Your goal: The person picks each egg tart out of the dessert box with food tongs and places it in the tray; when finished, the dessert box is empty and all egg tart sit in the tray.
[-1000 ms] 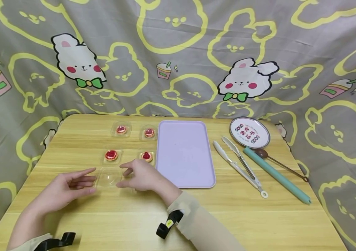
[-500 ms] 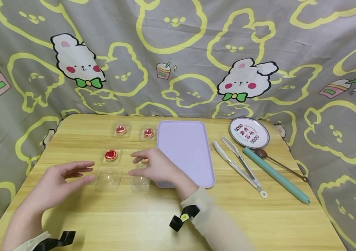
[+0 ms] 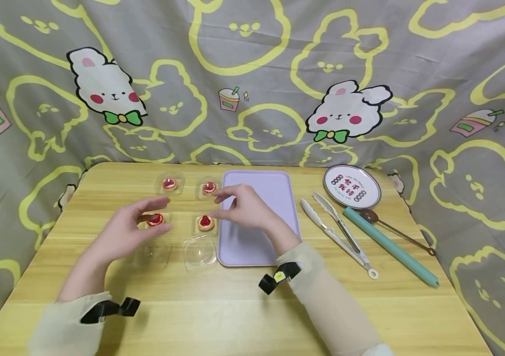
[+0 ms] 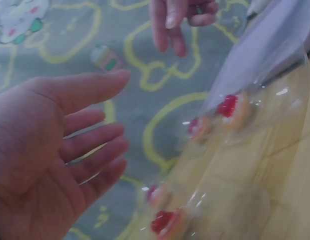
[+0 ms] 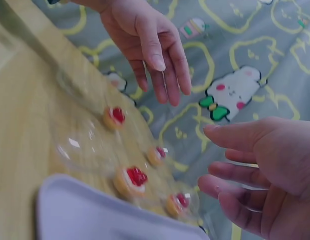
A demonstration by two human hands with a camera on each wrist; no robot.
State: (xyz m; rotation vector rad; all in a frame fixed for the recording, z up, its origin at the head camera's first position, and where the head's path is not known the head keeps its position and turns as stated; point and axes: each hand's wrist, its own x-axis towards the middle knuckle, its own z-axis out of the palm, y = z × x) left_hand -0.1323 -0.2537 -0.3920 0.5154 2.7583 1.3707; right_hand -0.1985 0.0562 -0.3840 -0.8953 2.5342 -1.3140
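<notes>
My left hand hovers over the front-left fruit tart, partly covering it, fingers extended and holding nothing. To the right, my right hand is above the lilac tray's left side with relaxed, spread fingers and nothing in them. Between the hands sits the front-right tart, topped with red fruit. Behind it are two more tarts, the back-left one and the back-right one, under clear plastic. Nearer me, two see-through plastic pieces, a left one and a right one, adjoin the front tarts.
The lilac tray lies mid-table, right of the tarts. Farther right are metal tongs, a teal stick, a brown long-handled spoon and a round plate with red lettering. A patterned curtain hangs behind the table.
Both hands have risen and moved away from me; the left from beside the left plastic piece to over the front-left tart, the right rightward over the tray. The tarts have stayed in place.
</notes>
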